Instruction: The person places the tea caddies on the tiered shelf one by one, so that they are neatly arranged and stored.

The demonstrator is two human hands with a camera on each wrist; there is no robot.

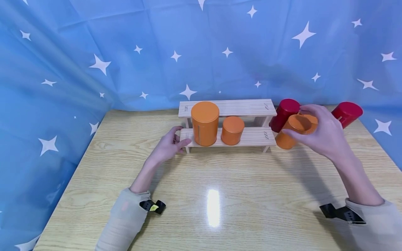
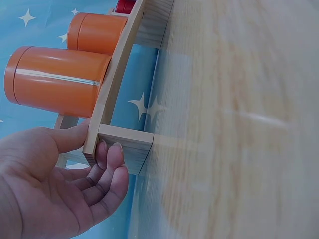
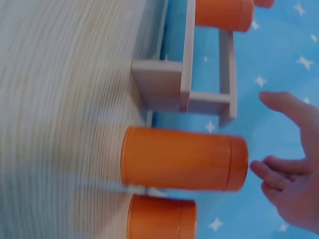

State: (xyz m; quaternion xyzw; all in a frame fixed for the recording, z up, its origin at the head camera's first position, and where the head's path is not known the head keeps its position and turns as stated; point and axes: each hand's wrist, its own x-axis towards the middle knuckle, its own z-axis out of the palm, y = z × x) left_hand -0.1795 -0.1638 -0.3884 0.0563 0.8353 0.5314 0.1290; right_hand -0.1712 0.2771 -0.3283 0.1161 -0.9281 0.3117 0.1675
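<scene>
My L hand (image 1: 168,144) pinches two-tier wooden shelf (image 1: 253,135), L end; R hand (image 1: 325,134) spread, empty, nr tall orange canister (image 3: 174,158): prob. pick-up step, next req. firm grip

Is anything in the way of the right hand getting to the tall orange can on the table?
Nothing that I can see. The right hand is close by the top of the tall orange can. The short orange can beside it isn't between them.
</scene>
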